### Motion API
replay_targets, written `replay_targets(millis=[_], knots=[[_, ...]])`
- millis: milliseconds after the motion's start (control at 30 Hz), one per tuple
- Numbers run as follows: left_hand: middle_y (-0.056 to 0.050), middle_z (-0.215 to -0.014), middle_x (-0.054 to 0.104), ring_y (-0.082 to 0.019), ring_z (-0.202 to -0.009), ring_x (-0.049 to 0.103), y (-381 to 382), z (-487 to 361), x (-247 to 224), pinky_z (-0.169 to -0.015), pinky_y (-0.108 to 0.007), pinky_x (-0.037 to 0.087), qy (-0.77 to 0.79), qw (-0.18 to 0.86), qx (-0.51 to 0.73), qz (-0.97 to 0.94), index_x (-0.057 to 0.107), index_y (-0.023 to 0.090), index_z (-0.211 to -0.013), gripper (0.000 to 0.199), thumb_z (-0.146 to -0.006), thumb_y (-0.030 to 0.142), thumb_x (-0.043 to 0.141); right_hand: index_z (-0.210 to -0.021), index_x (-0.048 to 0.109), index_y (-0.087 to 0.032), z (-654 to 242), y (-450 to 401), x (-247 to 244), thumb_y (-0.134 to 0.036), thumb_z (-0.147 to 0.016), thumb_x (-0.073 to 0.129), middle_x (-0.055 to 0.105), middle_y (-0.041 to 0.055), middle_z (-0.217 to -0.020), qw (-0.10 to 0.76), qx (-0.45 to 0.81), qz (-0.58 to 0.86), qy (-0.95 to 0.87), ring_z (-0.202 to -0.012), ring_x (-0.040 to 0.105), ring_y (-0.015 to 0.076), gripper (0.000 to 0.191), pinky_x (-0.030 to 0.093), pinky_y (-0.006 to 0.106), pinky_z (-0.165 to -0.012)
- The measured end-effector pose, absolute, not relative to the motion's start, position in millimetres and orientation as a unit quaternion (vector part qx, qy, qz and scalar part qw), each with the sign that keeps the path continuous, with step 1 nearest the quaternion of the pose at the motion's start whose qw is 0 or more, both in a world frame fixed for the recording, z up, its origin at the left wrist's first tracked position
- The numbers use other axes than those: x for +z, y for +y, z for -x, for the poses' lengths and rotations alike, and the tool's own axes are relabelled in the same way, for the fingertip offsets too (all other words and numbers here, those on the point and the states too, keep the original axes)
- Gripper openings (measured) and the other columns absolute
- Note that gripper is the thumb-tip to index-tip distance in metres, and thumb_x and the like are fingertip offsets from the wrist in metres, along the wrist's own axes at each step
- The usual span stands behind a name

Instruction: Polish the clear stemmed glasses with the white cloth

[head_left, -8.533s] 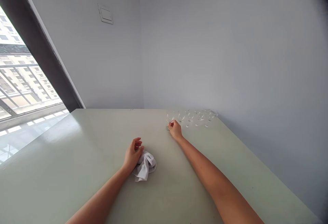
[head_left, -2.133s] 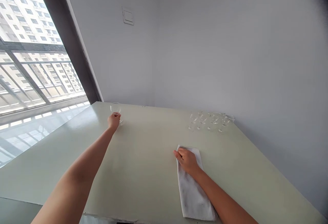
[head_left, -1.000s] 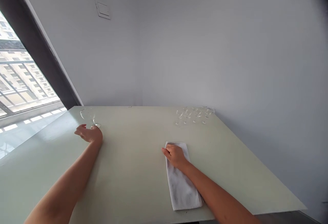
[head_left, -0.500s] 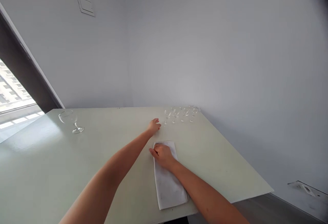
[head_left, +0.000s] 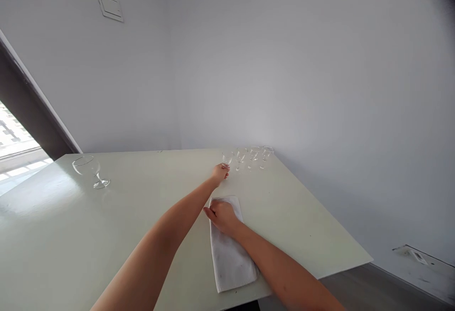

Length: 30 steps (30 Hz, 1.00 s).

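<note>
L hand [head_left: 219, 173] has moved across from the lone glass [head_left: 90, 171] to the row of stemmed glasses [head_left: 241, 157]. Near to far: R hand [head_left: 222, 217] lies open, palm down, on the top end of a folded white terry towel [head_left: 231, 254], which runs lengthwise to the near edge of the pale green table [head_left: 305, 221]. L hand sits just at the nearest glass [head_left: 226, 158], fingers curled at its lower part; can't tell if gripping or only touching. Count: 5 glasses, all upright, 1 towel. So far 1 glass stands apart at the far left of the table, well away from the others; 4 are left in the row at the back edge, by the wall. Beyond: grey wall [head_left: 220, 74] w/ switch plate [head_left: 108, 4].
</note>
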<state>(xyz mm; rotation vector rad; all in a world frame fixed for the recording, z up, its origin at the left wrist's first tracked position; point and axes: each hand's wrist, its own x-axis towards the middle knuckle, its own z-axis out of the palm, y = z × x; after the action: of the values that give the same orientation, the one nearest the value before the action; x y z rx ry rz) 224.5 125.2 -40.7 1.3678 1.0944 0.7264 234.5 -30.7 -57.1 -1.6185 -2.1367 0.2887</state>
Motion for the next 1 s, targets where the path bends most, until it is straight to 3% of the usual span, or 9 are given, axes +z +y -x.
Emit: replay_targets(millis=[133,233,367,600,1000], knots=[[-0.003,-0.082,0.058,-0.005,-0.055,0.049,124.8,-175.7,-39.0,-0.053,-0.021,0.041,0.474,0.564,0.371,-0.566,0.054,0.014,-0.093,0.019,-0.076,0.023,0.056,-0.053,0.049,-0.015,-235.5,-30.7,-58.1,-0.036,-0.090,0.033,0.047,-0.0016,-0.059,0.228,0.111,0.574,-0.779,-0.053,0.037,0.0080,0.046,0.021,0.024,-0.053],[-0.001,-0.075,0.057,-0.004,-0.048,0.045,123.0,-114.2,-35.4,-0.047,-0.020,0.036,0.487,0.541,0.412,-0.548,0.053,0.016,-0.086,0.021,-0.068,0.025,0.060,-0.051,0.044,-0.016,-235.0,-30.2,-60.3,-0.035,-0.090,0.035,0.044,-0.0024,-0.057,0.246,0.108,0.566,-0.780,-0.054,0.037,0.0081,0.044,0.022,0.023,-0.053],[0.001,-0.069,0.056,-0.005,-0.047,0.044,112.4,-15.2,-31.9,-0.046,-0.020,0.033,0.521,0.494,0.457,-0.525,0.054,0.016,-0.079,0.027,-0.059,0.030,0.064,-0.049,0.036,-0.016,-232.9,-29.9,-64.7,-0.037,-0.089,0.033,0.040,-0.0033,-0.055,0.263,0.114,0.567,-0.772,-0.052,0.036,0.0082,0.045,0.022,0.023,-0.053],[-0.001,-0.069,0.057,-0.007,-0.048,0.044,90.9,124.1,-32.3,-0.047,-0.023,0.035,0.610,0.390,0.516,-0.458,0.056,0.014,-0.078,0.034,-0.053,0.036,0.065,-0.049,0.027,-0.017,-229.9,-31.6,-67.4,-0.040,-0.088,0.031,0.037,-0.0030,-0.055,0.264,0.134,0.575,-0.763,-0.051,0.036,0.0089,0.046,0.022,0.024,-0.052],[-0.001,-0.071,0.056,-0.007,-0.049,0.046,105.8,201.1,-34.0,-0.047,-0.023,0.039,0.672,0.321,0.550,-0.378,0.053,0.016,-0.077,0.028,-0.054,0.028,0.062,-0.051,0.020,-0.018,-229.4,-32.9,-67.2,-0.040,-0.088,0.031,0.032,-0.0036,-0.053,0.281,0.149,0.573,-0.755,-0.049,0.033,0.0095,0.045,0.022,0.024,-0.050]])
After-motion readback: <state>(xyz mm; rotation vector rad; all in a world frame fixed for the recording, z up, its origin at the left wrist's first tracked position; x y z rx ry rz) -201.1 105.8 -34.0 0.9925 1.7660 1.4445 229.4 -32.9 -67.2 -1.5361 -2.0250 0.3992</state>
